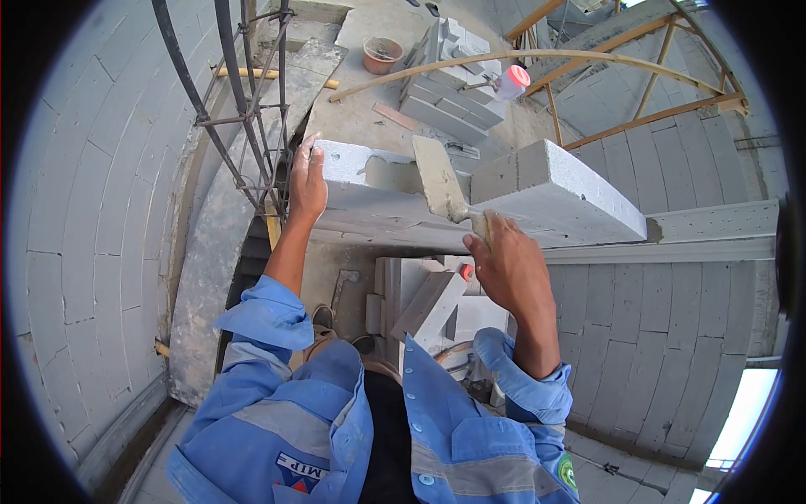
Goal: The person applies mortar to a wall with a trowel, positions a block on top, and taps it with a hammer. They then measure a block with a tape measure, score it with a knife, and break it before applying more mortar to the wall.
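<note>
My right hand (514, 262) is closed around the handle of a trowel (437, 178), whose mortar-smeared blade lies over the wall top. Grey mortar (393, 175) is spread on the light grey block (344, 172) beneath and left of the blade. Against that block's left end rests my left hand (309, 183), fingers stretched upward along the edge and holding nothing loose. To the right of the trowel, a taller block (558, 189) sits on the same wall course. Whether the blade touches it is hard to make out.
Steel rebar (243, 109) rises close by my left hand. Beyond the wall stand a mortar bucket (382, 55), stacked blocks (453, 92) and a curved wooden strip (520, 55). More blocks (432, 302) lie below, near my feet. A red-capped container (510, 82) is by the far stack.
</note>
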